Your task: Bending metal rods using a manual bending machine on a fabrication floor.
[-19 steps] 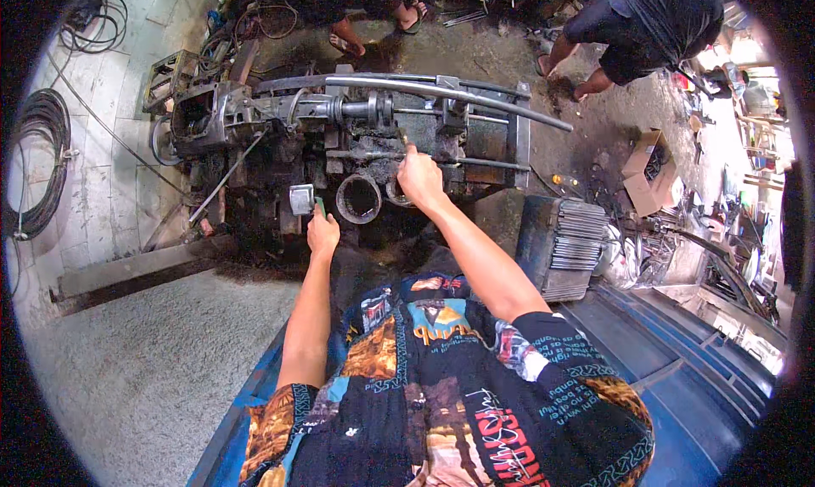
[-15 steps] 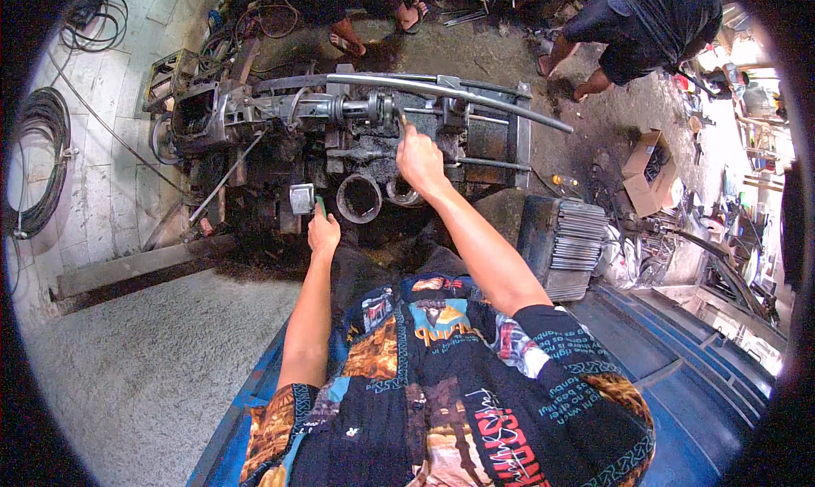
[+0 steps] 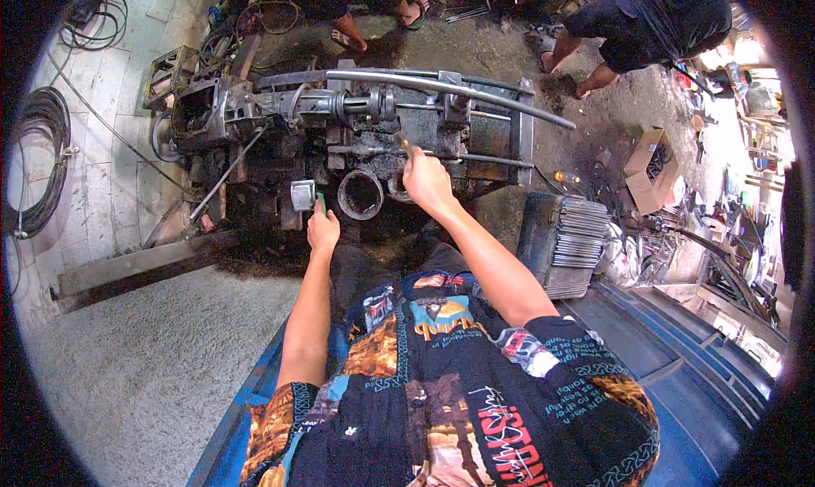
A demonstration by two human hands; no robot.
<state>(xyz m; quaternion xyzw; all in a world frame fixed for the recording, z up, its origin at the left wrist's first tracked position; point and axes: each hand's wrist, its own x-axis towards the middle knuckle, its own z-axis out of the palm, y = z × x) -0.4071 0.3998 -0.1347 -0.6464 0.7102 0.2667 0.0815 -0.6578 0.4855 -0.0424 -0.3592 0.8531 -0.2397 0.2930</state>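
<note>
A greasy metal lathe (image 3: 356,105) stretches across in front of me, with a round chuck-like part at its middle. My left hand (image 3: 323,230) is closed around a green grip (image 3: 320,203), right beside a grey boxy metal part (image 3: 302,196). Over the front of the machine, my right hand (image 3: 427,183) is closed on a short, thin tool (image 3: 404,142) with a tan tip; its exact kind is too small to make out. Between my hands sits an open metal ring (image 3: 360,196). A second round opening is partly hidden behind my right hand.
A long metal bar (image 3: 450,90) runs along the machine's top. To the right stand a finned motor (image 3: 580,234) and an open cardboard box (image 3: 652,171). Two people's legs (image 3: 586,54) show at the far side. A coiled cable (image 3: 42,160) hangs at left.
My right hand has drawn back toward me with the thin tool, away from the round chuck-like part. My left hand keeps its place on the green grip.
</note>
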